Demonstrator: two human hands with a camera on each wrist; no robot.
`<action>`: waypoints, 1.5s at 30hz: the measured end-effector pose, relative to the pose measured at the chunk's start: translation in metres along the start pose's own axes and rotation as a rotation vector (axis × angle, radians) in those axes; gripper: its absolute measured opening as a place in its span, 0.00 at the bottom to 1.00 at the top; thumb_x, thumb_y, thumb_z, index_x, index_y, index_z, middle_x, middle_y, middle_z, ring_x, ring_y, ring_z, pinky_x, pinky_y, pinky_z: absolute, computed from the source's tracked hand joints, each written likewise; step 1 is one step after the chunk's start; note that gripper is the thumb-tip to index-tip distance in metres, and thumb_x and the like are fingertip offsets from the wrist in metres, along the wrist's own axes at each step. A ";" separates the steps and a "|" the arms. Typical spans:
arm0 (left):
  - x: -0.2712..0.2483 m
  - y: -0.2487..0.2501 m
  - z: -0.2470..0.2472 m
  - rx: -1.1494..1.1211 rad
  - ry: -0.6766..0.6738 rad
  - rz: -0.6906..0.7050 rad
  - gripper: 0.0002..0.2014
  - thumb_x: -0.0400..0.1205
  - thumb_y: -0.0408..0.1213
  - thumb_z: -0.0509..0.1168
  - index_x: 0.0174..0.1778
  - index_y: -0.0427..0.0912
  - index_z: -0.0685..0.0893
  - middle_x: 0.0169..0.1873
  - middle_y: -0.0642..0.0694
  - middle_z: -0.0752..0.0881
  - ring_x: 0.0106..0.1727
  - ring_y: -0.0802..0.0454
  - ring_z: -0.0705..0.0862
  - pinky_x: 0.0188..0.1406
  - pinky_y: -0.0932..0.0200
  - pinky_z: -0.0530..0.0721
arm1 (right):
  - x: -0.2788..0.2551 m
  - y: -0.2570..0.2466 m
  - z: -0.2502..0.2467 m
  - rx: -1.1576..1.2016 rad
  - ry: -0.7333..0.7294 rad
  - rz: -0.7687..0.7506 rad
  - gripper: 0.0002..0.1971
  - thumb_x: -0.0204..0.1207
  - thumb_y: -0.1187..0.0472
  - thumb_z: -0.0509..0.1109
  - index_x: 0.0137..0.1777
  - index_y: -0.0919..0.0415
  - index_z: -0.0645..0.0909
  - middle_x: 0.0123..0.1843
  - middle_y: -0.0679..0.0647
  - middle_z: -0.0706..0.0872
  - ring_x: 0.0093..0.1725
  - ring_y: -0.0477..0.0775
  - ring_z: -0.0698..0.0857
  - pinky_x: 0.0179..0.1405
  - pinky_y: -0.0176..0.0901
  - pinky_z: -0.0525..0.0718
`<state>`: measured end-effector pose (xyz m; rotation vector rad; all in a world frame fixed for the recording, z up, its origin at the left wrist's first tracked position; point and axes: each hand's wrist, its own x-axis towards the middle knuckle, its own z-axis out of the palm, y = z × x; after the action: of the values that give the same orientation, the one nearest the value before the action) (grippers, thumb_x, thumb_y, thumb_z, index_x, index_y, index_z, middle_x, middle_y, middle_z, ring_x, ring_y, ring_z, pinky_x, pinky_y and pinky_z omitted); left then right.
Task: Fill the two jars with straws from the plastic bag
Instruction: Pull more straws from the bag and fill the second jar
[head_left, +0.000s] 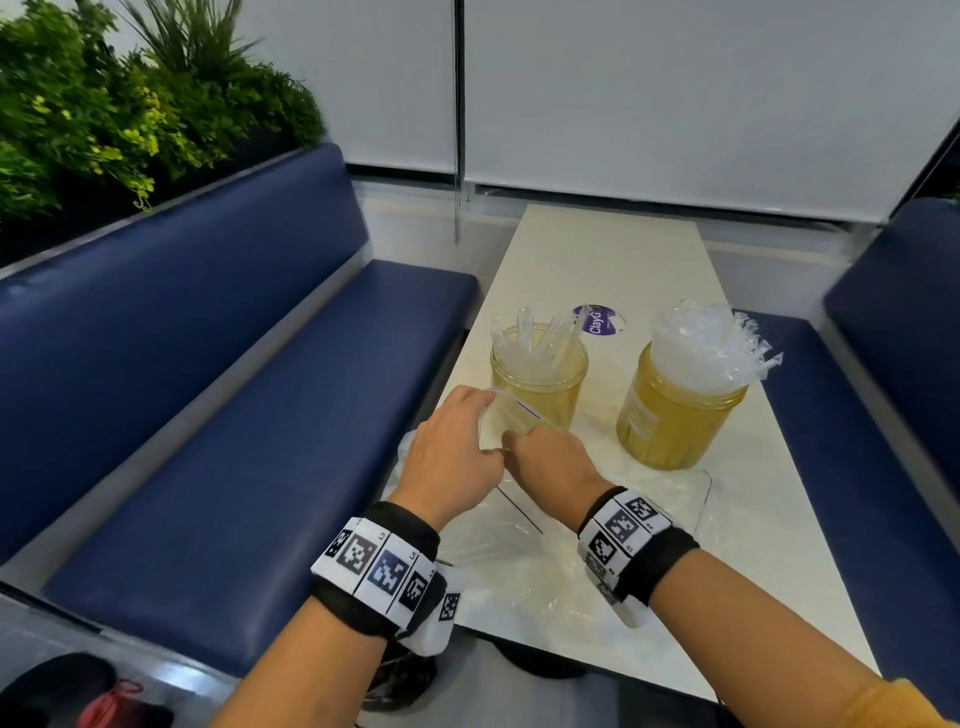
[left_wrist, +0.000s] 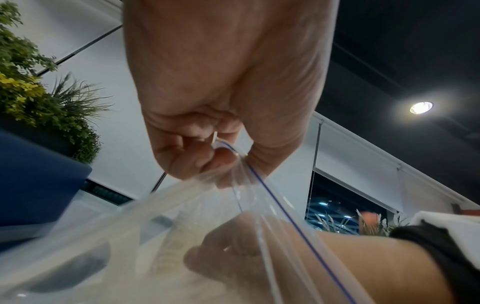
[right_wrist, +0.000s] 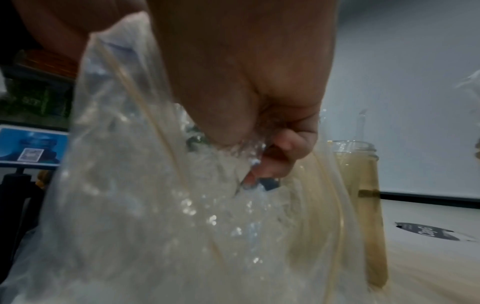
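Two amber jars stand on the white table (head_left: 597, 249). The left jar (head_left: 540, 387) holds a few clear wrapped straws (head_left: 535, 338); it also shows in the right wrist view as the left jar (right_wrist: 363, 185). The right jar (head_left: 670, 426) is packed full of straws (head_left: 696, 343). A clear zip plastic bag (head_left: 519, 561) lies in front of them. My left hand (head_left: 452, 447) pinches the bag's blue-lined top edge (left_wrist: 226, 150) and lifts it. My right hand (head_left: 545, 457) is down in the bag's mouth, its fingers (right_wrist: 275, 162) curled round crinkly wrapped straws, blurred.
A round purple sticker (head_left: 597, 319) lies on the table behind the jars. Blue padded benches run along the left (head_left: 234, 415) and the right (head_left: 857, 415) of the narrow table. Plants (head_left: 104, 104) stand behind the left bench. A window blind closes off the far end.
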<state>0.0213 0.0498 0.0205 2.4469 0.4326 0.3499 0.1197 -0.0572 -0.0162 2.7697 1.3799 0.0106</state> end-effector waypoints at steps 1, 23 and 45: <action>0.000 0.001 0.000 0.002 0.002 0.001 0.30 0.77 0.33 0.70 0.76 0.50 0.75 0.72 0.57 0.76 0.70 0.51 0.78 0.68 0.54 0.77 | 0.000 0.001 -0.002 0.036 0.014 0.012 0.21 0.89 0.48 0.53 0.58 0.63 0.81 0.47 0.61 0.87 0.47 0.64 0.86 0.35 0.45 0.69; -0.003 0.014 0.035 0.199 0.279 0.013 0.22 0.66 0.56 0.81 0.51 0.54 0.84 0.49 0.57 0.80 0.34 0.54 0.79 0.31 0.63 0.71 | 0.004 0.000 -0.083 0.211 0.030 0.241 0.20 0.82 0.44 0.66 0.41 0.61 0.77 0.38 0.56 0.79 0.40 0.54 0.81 0.38 0.41 0.77; 0.009 0.008 0.013 0.205 0.265 -0.148 0.13 0.76 0.46 0.72 0.33 0.49 0.74 0.33 0.55 0.73 0.26 0.57 0.69 0.23 0.64 0.59 | 0.014 -0.014 -0.104 0.168 0.438 0.017 0.23 0.88 0.52 0.55 0.40 0.62 0.85 0.34 0.58 0.83 0.35 0.60 0.83 0.35 0.47 0.81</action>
<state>0.0364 0.0402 0.0165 2.5542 0.7931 0.5952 0.1139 -0.0334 0.0865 3.0439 1.5001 0.5582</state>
